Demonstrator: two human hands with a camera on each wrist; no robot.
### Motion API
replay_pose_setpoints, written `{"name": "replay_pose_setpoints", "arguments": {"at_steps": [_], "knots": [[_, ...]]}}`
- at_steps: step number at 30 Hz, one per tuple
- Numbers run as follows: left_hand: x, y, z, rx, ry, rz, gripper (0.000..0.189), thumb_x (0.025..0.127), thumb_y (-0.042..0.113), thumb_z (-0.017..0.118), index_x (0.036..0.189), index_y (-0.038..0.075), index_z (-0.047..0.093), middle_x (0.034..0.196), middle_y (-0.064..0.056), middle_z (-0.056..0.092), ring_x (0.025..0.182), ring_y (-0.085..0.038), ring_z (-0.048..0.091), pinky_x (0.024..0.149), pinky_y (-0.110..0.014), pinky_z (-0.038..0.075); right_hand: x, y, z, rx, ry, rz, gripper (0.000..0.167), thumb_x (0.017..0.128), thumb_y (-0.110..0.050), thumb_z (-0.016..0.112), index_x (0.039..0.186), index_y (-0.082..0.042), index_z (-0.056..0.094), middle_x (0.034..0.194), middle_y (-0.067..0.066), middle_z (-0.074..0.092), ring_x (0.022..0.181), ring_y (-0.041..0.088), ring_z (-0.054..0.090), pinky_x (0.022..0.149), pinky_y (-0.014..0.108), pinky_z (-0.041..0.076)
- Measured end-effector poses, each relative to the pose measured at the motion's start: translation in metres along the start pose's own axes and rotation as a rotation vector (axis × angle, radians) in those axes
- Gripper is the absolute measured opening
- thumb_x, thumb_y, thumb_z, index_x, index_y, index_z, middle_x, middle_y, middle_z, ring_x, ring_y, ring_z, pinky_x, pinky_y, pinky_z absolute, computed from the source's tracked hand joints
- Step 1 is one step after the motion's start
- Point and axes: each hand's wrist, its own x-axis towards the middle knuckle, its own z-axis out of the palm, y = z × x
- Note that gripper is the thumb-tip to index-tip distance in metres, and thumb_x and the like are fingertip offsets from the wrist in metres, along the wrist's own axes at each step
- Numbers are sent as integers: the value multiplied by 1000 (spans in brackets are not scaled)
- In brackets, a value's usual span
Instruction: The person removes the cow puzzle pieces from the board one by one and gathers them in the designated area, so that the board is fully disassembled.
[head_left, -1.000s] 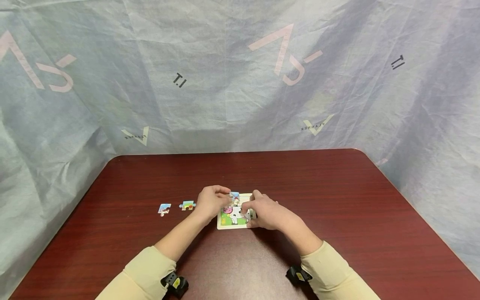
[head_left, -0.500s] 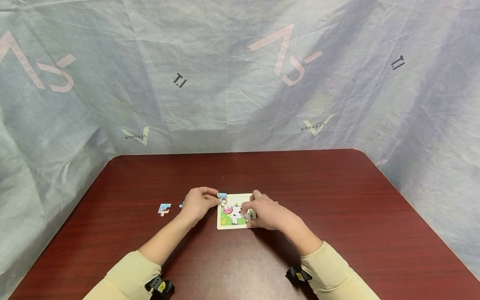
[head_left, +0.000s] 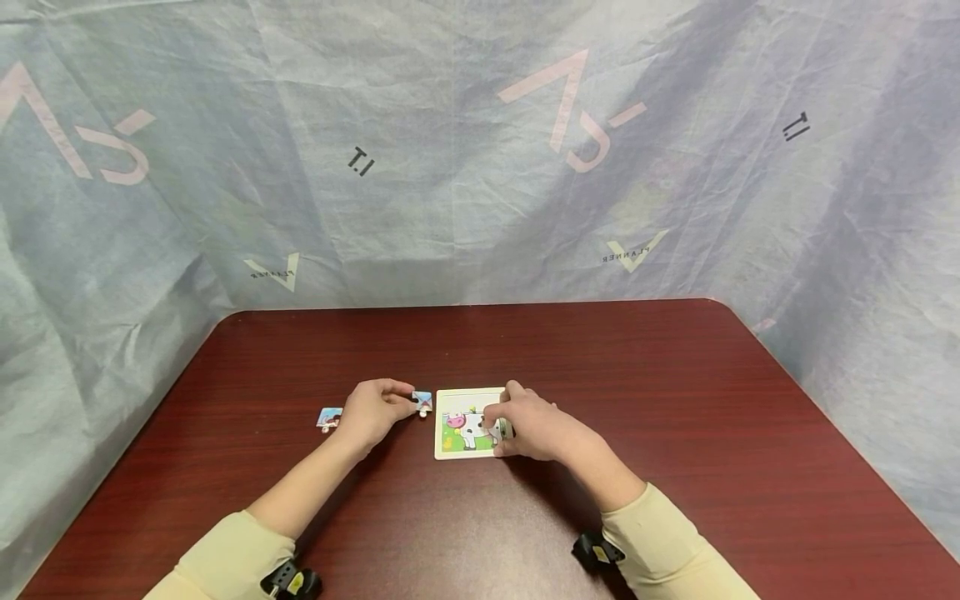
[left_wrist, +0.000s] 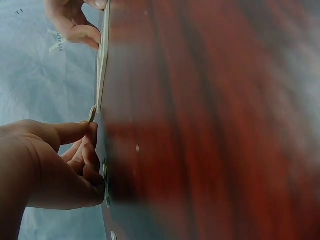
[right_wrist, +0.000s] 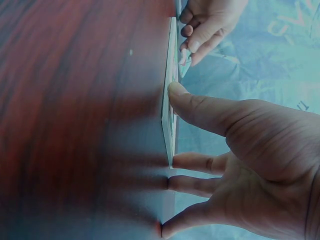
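Note:
Between thumb and fingertips my left hand point(head_left: 371, 417) pinches a jigsaw piece point(head_left: 423, 402) with a blue-sky picture, just left of the puzzle tray point(head_left: 438, 425). The left wrist view shows the held piece point(left_wrist: 92, 114) edge-on. A cow on green grass fills the lower part of the pale-framed tray; bare backing shows along the top. My right hand point(head_left: 534, 423) holds the tray at its right side. In the right wrist view the thumb point(right_wrist: 200, 107) rests on the tray, with other fingertips at its corner and on the tabletop.
Left of the left hand, another blue jigsaw piece point(head_left: 328, 417) lies on the dark red wooden table point(head_left: 637, 375). The left wrist view shows a further piece point(left_wrist: 106, 182) lying beneath the left hand. A grey printed cloth point(head_left: 450, 208) hangs behind the table.
My left hand has moved left from over the tray, carrying the pinched piece off it, and now covers the middle loose piece in the head view. The right hand stays on the tray.

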Motion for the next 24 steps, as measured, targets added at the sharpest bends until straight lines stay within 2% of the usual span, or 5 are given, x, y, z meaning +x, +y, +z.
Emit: {"name": "replay_pose_setpoints", "arguments": {"at_steps": [6,17,24], "knots": [[-2,-2,-4,57,-1,19,25,88,5,76,113,1,72,84,-3,74,81,-16,66,70,-30,49,-1,0,0,3,2,7,24,82,-22,86,100,-25,70,112,9,49,99,29,55,74,65,47],[-5,-3,-10,149,-6,36,24,89,7,76,112,2,73,83,-1,72,76,-15,61,69,-31,47,-1,0,1,-2,1,5,25,82,-22,86,101,-24,70,113,10,49,101,29,55,75,66,47],[-4,-4,-12,162,0,39,23,89,7,76,112,2,73,82,0,70,75,-15,60,68,-31,47,0,0,0,-2,5,-2,25,82,-22,86,100,-24,69,112,10,49,98,28,55,72,63,47]]}}
